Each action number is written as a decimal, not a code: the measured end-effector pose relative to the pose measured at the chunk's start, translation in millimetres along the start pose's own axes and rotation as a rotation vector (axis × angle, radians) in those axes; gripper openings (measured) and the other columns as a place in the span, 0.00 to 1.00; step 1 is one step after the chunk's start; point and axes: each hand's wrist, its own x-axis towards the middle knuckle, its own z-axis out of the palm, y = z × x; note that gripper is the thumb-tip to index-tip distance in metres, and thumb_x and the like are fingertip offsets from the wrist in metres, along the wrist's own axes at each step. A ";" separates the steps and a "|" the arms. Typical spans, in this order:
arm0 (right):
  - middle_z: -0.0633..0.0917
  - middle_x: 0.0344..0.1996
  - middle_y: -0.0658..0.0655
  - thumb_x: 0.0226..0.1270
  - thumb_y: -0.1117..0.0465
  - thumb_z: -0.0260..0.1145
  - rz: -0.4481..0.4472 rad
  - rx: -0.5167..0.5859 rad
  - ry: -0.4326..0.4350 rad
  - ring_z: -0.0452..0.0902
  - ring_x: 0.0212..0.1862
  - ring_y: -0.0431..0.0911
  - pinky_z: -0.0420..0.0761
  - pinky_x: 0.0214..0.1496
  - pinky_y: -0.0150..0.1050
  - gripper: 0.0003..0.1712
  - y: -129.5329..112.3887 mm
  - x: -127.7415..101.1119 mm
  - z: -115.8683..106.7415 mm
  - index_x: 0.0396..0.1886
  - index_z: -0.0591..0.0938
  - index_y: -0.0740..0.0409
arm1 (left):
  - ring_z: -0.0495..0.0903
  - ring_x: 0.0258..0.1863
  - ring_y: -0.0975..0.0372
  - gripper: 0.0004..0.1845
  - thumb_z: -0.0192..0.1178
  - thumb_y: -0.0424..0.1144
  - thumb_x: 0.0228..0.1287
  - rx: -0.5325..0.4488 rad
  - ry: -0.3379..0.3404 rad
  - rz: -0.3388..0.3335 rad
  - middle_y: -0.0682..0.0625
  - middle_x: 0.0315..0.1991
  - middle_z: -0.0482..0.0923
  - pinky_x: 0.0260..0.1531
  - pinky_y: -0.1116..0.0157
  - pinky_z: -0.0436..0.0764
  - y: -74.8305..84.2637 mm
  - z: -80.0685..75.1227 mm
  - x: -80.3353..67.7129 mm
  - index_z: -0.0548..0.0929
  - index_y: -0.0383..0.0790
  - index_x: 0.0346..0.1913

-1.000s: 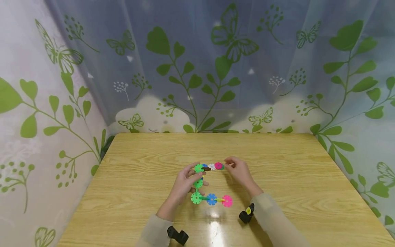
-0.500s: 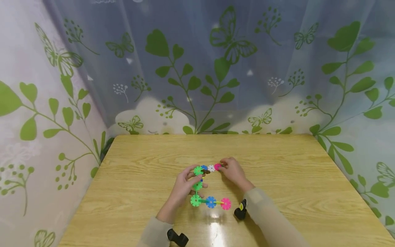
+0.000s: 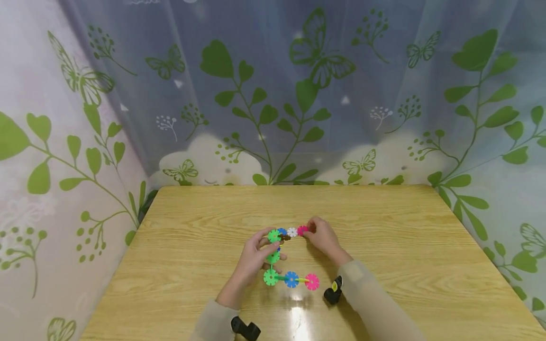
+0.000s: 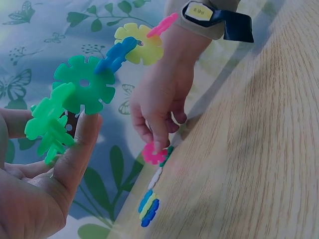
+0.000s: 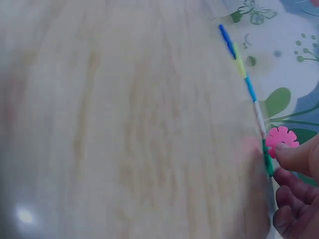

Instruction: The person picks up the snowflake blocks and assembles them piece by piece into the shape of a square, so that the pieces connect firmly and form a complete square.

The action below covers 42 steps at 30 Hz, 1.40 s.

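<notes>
My left hand [image 3: 255, 253] holds a chain of slotted, flower-shaped plastic discs. In the head view its lower arm has a green disc [image 3: 270, 277], a blue disc [image 3: 292, 279] and a pink disc [image 3: 312, 282]. A small brown disc [image 3: 285, 237] shows by my left fingers. Thumb and fingers of my right hand [image 3: 324, 235] pinch another pink disc [image 5: 280, 134], at the end of a row with a green disc [image 5: 267, 158], a white disc [image 5: 259, 118] and blue and yellow ones. Whether this row joins the left hand's chain I cannot tell.
Both hands work over a wood-grain table [image 3: 192, 284]. Behind it hangs a curtain [image 3: 273, 94] printed with leaves and butterflies. A black wrist camera [image 3: 246, 327] sits on the left sleeve, another camera [image 3: 333, 290] on the right.
My right hand has moved a little left, from the row's green end onto the pink disc. The left hand keeps its hold on the chain, nearly still.
</notes>
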 end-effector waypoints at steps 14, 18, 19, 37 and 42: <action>0.79 0.26 0.58 0.58 0.71 0.65 0.036 0.476 0.004 0.74 0.27 0.54 0.78 0.25 0.38 0.07 -12.7 -27.0 -10.5 0.36 0.77 0.67 | 0.81 0.36 0.43 0.29 0.58 0.42 0.65 -0.014 0.005 -0.004 0.36 0.54 0.71 0.24 0.50 0.83 -2.5 -0.4 -0.1 0.63 0.40 0.66; 0.80 0.26 0.57 0.60 0.72 0.63 0.071 0.619 -0.032 0.72 0.24 0.51 0.76 0.24 0.36 0.11 -23.8 -37.2 -16.8 0.42 0.75 0.68 | 0.82 0.36 0.43 0.28 0.58 0.41 0.66 -0.012 -0.001 -0.005 0.34 0.55 0.70 0.23 0.52 0.83 -2.4 -1.0 1.2 0.63 0.40 0.66; 0.80 0.26 0.56 0.60 0.72 0.63 0.073 0.651 -0.036 0.71 0.23 0.48 0.74 0.23 0.34 0.11 -27.4 -39.9 -18.2 0.42 0.75 0.68 | 0.82 0.35 0.45 0.28 0.58 0.41 0.66 -0.013 -0.003 -0.005 0.33 0.55 0.69 0.24 0.50 0.83 -2.3 -1.1 1.6 0.62 0.39 0.66; 0.81 0.24 0.58 0.59 0.73 0.64 0.099 0.802 -0.019 0.67 0.19 0.41 0.67 0.20 0.28 0.12 -63.9 -61.9 -16.5 0.42 0.74 0.69 | 0.81 0.37 0.43 0.24 0.50 0.33 0.70 -0.025 -0.005 -0.009 0.35 0.54 0.72 0.26 0.47 0.82 10.8 4.5 -0.9 0.59 0.34 0.66; 0.81 0.27 0.62 0.59 0.72 0.64 0.080 0.761 -0.010 0.69 0.20 0.42 0.70 0.20 0.29 0.12 -69.1 -63.7 -17.0 0.43 0.75 0.68 | 0.80 0.38 0.41 0.24 0.47 0.32 0.71 -0.020 -0.011 0.009 0.35 0.54 0.72 0.24 0.56 0.84 21.5 9.2 -8.0 0.57 0.30 0.66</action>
